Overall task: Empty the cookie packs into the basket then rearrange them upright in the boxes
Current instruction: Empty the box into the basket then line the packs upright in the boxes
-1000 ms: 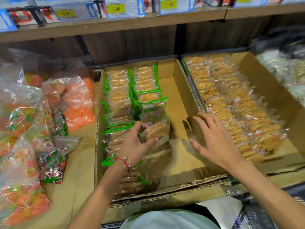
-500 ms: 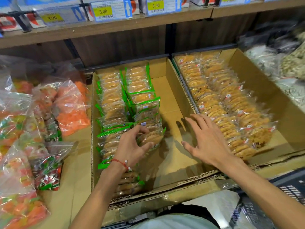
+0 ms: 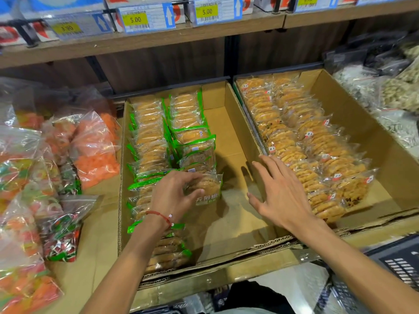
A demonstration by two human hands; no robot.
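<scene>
Centre of frame: a clear-plastic, green-edged cookie pack with a round golden cookie showing through, standing nearly upright, printed face toward the camera, broad side running left to right across the frame. Pinched near its left edge by the left hand, thumb on the front and fingers curled over the top, with a red string bracelet at that wrist. Set at the near end of the second row of matching green-edged packs, inside the open brown cardboard box at frame centre, just right of the fuller first row. Row line running from upper frame down toward the viewer, pack face crosswise to it: judged the right attitude for seating it upright against the pack behind.

Right of the pack and apart from it: the right hand, fingers straight and spread wide, holding nothing, over the bare box floor near the wall shared with the second cardboard box. Contact with floor or wall not discernible. Left hand plainly the nearer; right hand well placed to steady the row end from the other side.

Second box packed with rows of clear red-labelled cookie packs. Lower right corner: part of a dark plastic basket. Left edge: clear bags of orange and mixed-colour sweets. Top: a wooden shelf with yellow price tags.
</scene>
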